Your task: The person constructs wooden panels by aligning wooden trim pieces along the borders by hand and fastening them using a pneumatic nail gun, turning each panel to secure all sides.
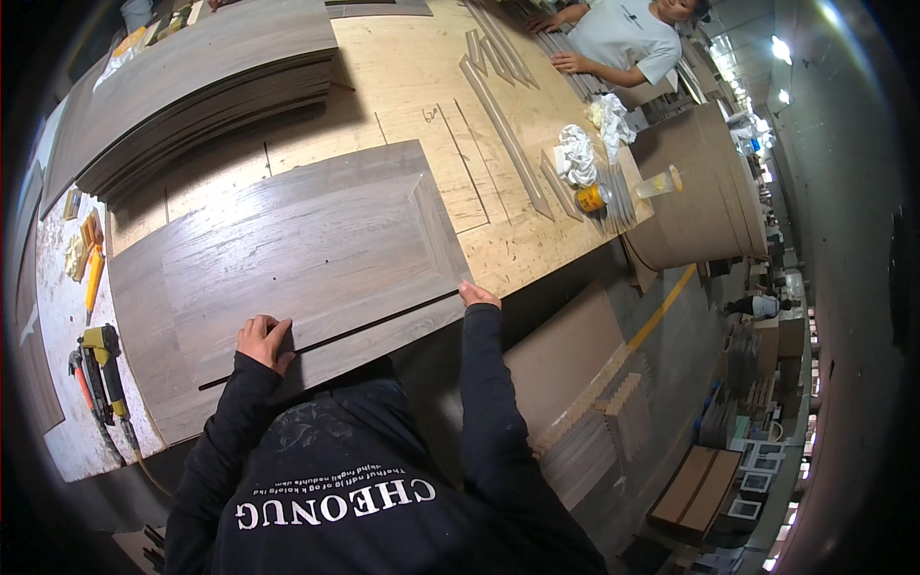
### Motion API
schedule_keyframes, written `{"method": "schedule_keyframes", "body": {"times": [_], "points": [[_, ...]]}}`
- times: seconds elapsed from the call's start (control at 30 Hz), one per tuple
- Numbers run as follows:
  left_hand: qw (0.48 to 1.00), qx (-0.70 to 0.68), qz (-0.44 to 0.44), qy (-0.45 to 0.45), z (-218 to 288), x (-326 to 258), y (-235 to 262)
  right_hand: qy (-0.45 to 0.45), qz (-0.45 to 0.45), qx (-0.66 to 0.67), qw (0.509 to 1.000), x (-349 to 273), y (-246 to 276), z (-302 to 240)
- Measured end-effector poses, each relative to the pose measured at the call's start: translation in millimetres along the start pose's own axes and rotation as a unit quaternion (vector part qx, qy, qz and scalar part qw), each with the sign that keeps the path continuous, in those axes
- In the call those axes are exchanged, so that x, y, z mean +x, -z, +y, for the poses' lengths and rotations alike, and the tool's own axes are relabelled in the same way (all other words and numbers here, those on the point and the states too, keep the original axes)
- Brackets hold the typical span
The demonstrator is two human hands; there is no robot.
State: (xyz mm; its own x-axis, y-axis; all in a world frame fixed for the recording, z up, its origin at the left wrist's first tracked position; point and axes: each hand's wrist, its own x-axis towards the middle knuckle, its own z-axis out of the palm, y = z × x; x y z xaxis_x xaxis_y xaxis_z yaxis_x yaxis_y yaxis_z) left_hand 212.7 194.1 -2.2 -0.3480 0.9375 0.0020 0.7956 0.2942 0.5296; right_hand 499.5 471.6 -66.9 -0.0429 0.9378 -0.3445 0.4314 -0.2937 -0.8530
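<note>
A large grey-brown wood-grain panel (307,240) lies on the worktable in front of me, with a mitred frame at its right end. A long thin dark-edged strip (383,318) runs along its near side. My left hand (265,343) bends its fingers over this strip, left of its middle, on top of the panel. At the panel's right edge, my right hand (479,295) is closed at the strip's end, thumb uppermost. Its other fingers are partly hidden.
Stacked panels (220,105) stand at the far left. Nailers (101,359) and a yellow-handled tool (94,278) lie on the white side surface. Mouldings (503,134), white rags (577,155) and a yellow can (592,198) sit right. A co-worker (623,43) handles strips beyond.
</note>
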Motion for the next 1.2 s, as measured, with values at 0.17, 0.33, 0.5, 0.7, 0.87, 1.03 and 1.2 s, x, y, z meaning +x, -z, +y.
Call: {"method": "schedule_keyframes", "body": {"times": [0.17, 0.33, 0.5, 0.7, 0.87, 1.03, 1.2], "points": [[0.999, 0.038, -0.001, -0.016, -1.3, 3.8, -2.9, -0.01, 0.005, -0.001, 1.0, 10.1, -2.7, 8.1], [0.999, 0.028, 0.022, -0.008, -1.1, 9.5, -2.2, 0.015, 0.024, -0.014, 1.0, 10.7, -4.2, -4.6], [0.999, 0.044, 0.024, -0.008, -6.2, 7.2, 0.9, 0.017, -0.023, -0.088, 0.996, 17.2, 2.3, -22.2], [0.992, 0.042, 0.099, 0.072, 23.1, -0.3, 10.3, 0.135, 0.125, -0.251, 0.95, 167.6, 79.0, -34.9], [0.993, 0.025, 0.109, 0.048, 58.3, 44.4, 21.3, 0.123, 0.084, -0.36, 0.921, 219.1, 77.5, -98.3], [0.995, -0.012, 0.098, 0.003, 100.7, 103.5, 26.3, 0.087, -0.104, -0.368, 0.92, 225.5, 65.5, -105.7], [0.988, -0.101, 0.083, -0.086, 116.9, 159.8, 20.5, -0.064, -0.272, 0.128, 0.952, 120.6, 17.2, -92.3]]}}
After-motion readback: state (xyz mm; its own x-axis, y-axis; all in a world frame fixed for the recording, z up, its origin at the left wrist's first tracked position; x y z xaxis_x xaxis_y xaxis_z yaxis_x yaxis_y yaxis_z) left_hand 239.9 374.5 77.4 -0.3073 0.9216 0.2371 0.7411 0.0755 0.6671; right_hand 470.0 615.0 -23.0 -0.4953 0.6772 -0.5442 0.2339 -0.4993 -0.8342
